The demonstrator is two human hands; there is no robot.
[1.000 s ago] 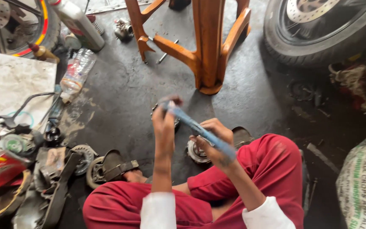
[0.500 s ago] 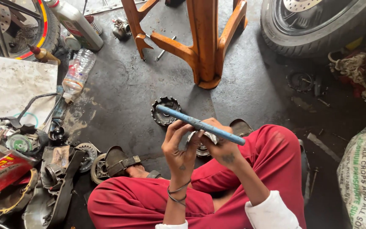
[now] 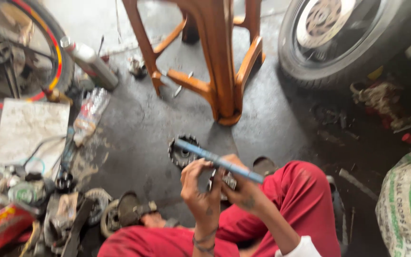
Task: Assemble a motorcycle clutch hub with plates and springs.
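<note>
I sit on the oily floor in red trousers. My right hand (image 3: pixel 244 188) grips a long blue flat strip (image 3: pixel 217 159) that slants from upper left down to the right. My left hand (image 3: pixel 200 190) is raised just beside it, fingers curled against a small metal part (image 3: pixel 226 180) held between both hands under the strip. A dark toothed round metal part (image 3: pixel 181 152) lies on the floor just beyond the strip's far end.
An orange wooden stool (image 3: pixel 217 57) stands ahead. A motorcycle wheel (image 3: pixel 343 38) is at the upper right, another wheel (image 3: pixel 20 52) at the upper left. Engine parts and a sandal (image 3: pixel 129 209) clutter the left. A plastic bottle (image 3: pixel 89 114), a spray can (image 3: pixel 91 62) and a white sack (image 3: pixel 407 204) lie around.
My left hand dropped from holding the strip's upper end and came in beside my right hand. The strip tilted flatter. The view shifted slightly.
</note>
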